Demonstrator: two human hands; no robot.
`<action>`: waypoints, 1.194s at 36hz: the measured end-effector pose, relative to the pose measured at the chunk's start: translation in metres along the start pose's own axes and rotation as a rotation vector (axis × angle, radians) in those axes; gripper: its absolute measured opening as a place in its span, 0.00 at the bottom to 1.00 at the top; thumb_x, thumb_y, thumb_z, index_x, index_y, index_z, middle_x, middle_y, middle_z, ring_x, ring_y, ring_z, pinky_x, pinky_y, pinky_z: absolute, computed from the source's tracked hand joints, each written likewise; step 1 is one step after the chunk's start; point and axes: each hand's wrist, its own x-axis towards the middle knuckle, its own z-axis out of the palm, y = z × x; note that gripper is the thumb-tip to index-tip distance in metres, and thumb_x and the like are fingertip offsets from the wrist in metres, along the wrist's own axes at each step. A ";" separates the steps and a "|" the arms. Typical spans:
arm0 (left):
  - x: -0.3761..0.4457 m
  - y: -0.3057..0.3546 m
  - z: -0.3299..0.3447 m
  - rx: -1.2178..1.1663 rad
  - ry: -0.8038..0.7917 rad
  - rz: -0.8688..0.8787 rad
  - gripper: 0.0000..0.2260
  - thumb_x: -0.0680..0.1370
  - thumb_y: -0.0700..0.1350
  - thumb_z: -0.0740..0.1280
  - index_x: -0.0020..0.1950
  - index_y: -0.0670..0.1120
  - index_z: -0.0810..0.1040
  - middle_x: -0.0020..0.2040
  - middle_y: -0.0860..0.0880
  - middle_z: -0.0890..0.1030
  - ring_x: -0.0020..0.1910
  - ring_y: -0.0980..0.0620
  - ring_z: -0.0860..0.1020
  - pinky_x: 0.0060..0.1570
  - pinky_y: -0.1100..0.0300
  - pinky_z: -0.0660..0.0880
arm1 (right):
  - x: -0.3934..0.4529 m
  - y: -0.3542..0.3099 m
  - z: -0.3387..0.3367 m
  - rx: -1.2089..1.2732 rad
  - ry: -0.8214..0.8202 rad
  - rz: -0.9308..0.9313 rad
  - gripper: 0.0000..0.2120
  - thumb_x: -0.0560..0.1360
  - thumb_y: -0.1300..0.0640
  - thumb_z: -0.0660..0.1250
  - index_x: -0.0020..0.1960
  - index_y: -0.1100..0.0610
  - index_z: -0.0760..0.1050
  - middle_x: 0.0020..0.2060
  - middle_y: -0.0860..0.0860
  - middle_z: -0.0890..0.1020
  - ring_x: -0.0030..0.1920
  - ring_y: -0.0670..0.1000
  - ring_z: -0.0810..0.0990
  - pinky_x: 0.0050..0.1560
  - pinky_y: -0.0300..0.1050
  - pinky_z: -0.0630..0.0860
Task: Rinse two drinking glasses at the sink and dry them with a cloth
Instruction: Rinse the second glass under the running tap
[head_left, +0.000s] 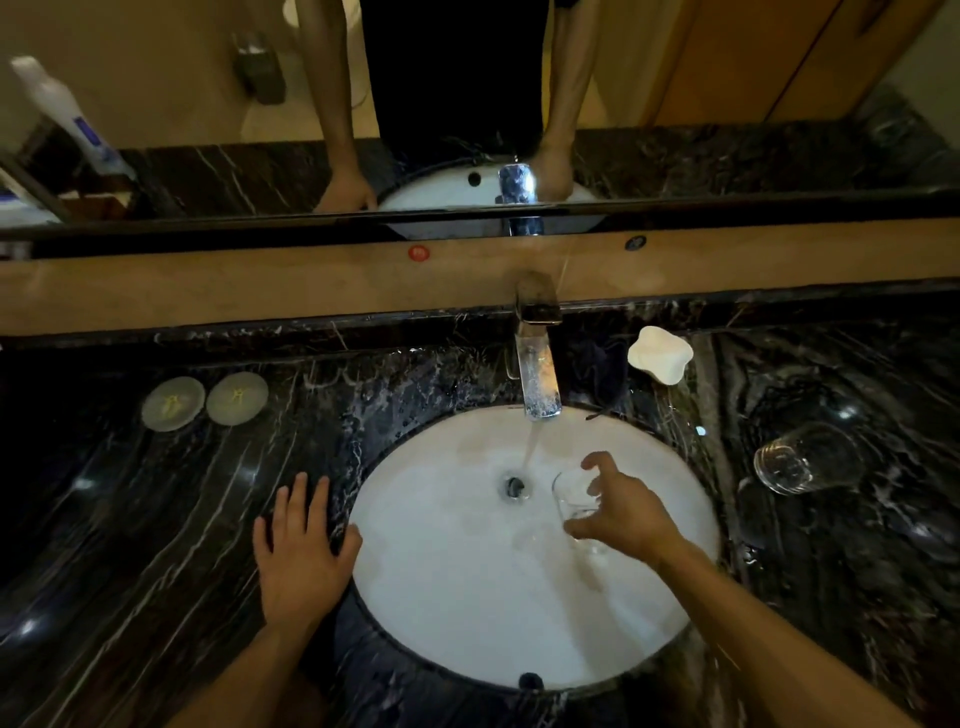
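over the white sink (415, 597), the right hand (623, 512) grips a glass (571, 493) beside the running tap's stream (531, 447), the left hand (301, 551) lies flat and spread on the counter (130, 519), the second glass (805, 457) lying rightward.

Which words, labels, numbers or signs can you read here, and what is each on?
None can be read.
Red round sticker on the beige ledge: mark blurred.
Dark round sticker on that ledge: blurred.
White bottle's blue label in the mirror: blurred.
Two round pale coasters, yellow marks: illegible.
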 end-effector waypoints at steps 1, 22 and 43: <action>0.001 0.004 -0.003 -0.014 0.006 -0.004 0.36 0.74 0.63 0.51 0.77 0.45 0.67 0.78 0.42 0.63 0.77 0.41 0.60 0.74 0.37 0.52 | -0.005 0.003 0.003 0.082 0.058 -0.015 0.39 0.60 0.43 0.79 0.64 0.43 0.61 0.51 0.46 0.78 0.46 0.48 0.78 0.42 0.44 0.75; 0.098 0.224 -0.104 -0.068 0.181 0.829 0.28 0.80 0.49 0.63 0.79 0.50 0.61 0.79 0.50 0.64 0.77 0.49 0.63 0.73 0.47 0.65 | -0.044 0.008 -0.001 0.401 0.214 -0.061 0.39 0.59 0.49 0.82 0.62 0.39 0.62 0.53 0.46 0.78 0.51 0.51 0.79 0.44 0.42 0.76; 0.051 0.222 -0.066 -0.076 0.090 0.630 0.37 0.78 0.49 0.64 0.82 0.49 0.47 0.82 0.50 0.47 0.81 0.49 0.49 0.76 0.45 0.57 | -0.071 0.037 -0.004 0.521 0.312 -0.046 0.42 0.56 0.49 0.83 0.62 0.38 0.63 0.52 0.42 0.79 0.54 0.47 0.79 0.52 0.41 0.75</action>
